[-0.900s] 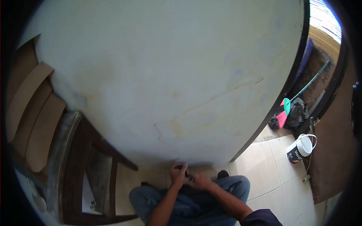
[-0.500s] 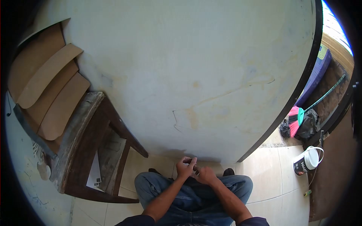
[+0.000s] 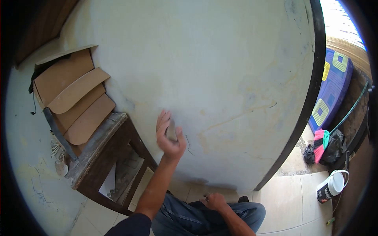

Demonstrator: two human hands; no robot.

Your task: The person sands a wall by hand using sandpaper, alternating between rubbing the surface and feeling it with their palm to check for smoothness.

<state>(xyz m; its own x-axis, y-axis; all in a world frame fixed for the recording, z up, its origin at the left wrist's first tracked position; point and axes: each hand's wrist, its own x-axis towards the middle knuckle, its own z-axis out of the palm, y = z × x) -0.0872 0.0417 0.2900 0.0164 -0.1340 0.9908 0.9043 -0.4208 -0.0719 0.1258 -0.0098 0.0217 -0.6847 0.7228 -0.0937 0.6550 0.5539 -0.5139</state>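
My left hand (image 3: 170, 137) is raised in front of the pale, stained wall (image 3: 228, 86), its fingers and thumb apart and nothing between them. Low over my lap, near the foot of the wall, is my right hand (image 3: 214, 201). Its fingers are curled, and a small dark thing shows at the fingertips, too small to name. My crossed legs in blue jeans (image 3: 189, 216) lie under the hands.
At left, a worn wooden table (image 3: 100, 137) bears an open cardboard box (image 3: 75, 90). At right are a pink broom (image 3: 321, 146), a black plastic bag (image 3: 334, 147), a white bucket (image 3: 330, 187) and a blue patterned mattress (image 3: 332, 86) beyond the wall's dark edge.
My left hand has parted from my right hand and risen up and to the left, opening. My right hand stays low near my lap. The view has shifted, showing more of the mattress.
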